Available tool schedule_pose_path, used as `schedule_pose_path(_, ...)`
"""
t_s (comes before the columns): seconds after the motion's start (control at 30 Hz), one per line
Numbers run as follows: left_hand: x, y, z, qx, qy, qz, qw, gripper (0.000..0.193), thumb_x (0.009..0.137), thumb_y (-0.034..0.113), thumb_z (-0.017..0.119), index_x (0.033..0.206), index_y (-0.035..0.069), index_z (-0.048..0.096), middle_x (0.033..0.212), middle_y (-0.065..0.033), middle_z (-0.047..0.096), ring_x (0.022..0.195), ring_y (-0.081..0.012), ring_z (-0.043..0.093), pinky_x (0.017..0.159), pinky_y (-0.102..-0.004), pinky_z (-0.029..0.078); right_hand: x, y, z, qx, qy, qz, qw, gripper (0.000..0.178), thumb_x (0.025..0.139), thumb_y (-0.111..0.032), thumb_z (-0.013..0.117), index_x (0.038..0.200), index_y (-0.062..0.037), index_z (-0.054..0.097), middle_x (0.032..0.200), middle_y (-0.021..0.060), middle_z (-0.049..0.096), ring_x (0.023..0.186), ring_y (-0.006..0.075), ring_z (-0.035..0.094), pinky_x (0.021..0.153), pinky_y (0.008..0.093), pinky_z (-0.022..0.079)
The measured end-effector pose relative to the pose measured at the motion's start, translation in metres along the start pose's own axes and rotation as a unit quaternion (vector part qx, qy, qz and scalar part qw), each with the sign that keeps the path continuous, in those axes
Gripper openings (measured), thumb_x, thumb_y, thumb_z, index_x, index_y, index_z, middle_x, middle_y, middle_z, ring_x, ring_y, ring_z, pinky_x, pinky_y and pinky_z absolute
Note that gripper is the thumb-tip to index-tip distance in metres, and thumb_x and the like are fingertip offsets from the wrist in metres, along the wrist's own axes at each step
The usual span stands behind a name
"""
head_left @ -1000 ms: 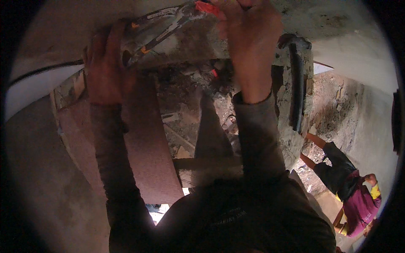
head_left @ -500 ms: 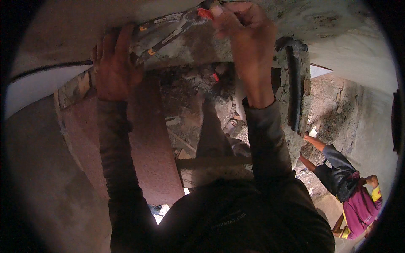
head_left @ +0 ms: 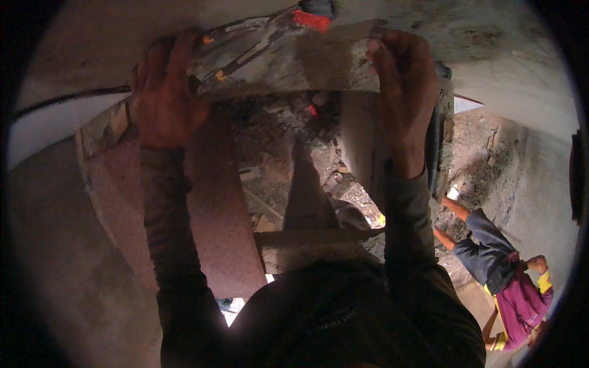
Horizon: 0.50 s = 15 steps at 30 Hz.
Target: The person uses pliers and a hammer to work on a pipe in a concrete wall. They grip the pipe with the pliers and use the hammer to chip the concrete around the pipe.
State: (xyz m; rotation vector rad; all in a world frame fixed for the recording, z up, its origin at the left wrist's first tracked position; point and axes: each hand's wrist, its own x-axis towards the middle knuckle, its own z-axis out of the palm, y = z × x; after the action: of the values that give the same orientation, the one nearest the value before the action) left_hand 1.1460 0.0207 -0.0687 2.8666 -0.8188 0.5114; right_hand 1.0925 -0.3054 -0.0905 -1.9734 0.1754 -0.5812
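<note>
Pliers (head_left: 253,51) lie slantwise at the top of the frame, left of centre, over a grey, rough concrete surface (head_left: 270,76). Your left hand (head_left: 167,104), at the upper left, has its fingers wrapped around the handle ends, though shadow hides the exact grip. The two handles stand spread, and the head points up and right to a red piece (head_left: 313,21) and a dark part (head_left: 318,7) at the upper edge. Whether the jaws bite on either of them, you cannot tell from this angle.

Your right hand (head_left: 406,70), at the upper right, is apart from the pliers and the red piece. Its thumb and forefinger are drawn together; whether they pinch anything small is too dim to tell.

As for progress, the work looks to be underway: the pliers are in hand and at the red piece. Nothing shows as clearly finished, and the red piece shows at the pliers' head. How much is left cannot be judged from this view.
</note>
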Motion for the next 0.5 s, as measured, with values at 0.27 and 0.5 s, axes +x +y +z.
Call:
schedule_pose_path(0.27, -0.004, 0.0, 0.005, 0.027, -0.015, -0.016, 0.999, 0.089, 0.071, 0.028, 0.084, 0.152, 0.018, 0.049, 0.14, -0.0228, 0.056, 0.125, -0.0469, 0.054, 0.104, -0.0563, 0.043, 0.012, -0.015, 0.032, 0.067, 0.009, -0.108, 0.992, 0.016, 0.098, -0.015, 0.07, 0.108, -0.0023, 0.07, 0.1, 0.0153, 0.07, 0.087, 0.0264, 0.069, 0.079, 0.0365, 0.056)
schedule_pose_path(0.5, -0.002, 0.005, 0.005, 0.002, 0.042, -0.004, 0.999, 0.085, 0.067, 0.017, 0.077, 0.148, 0.019, 0.052, 0.121, -0.0179, 0.058, 0.112, -0.0447, 0.057, 0.099, -0.0561, 0.045, -0.001, -0.015, 0.028, -0.376, -0.087, -0.252, 0.888, 0.03, 0.109, -0.02, 0.053, 0.129, -0.0032, 0.068, 0.117, 0.0171, 0.069, 0.107, 0.0308, 0.069, 0.112, 0.0485, 0.043)
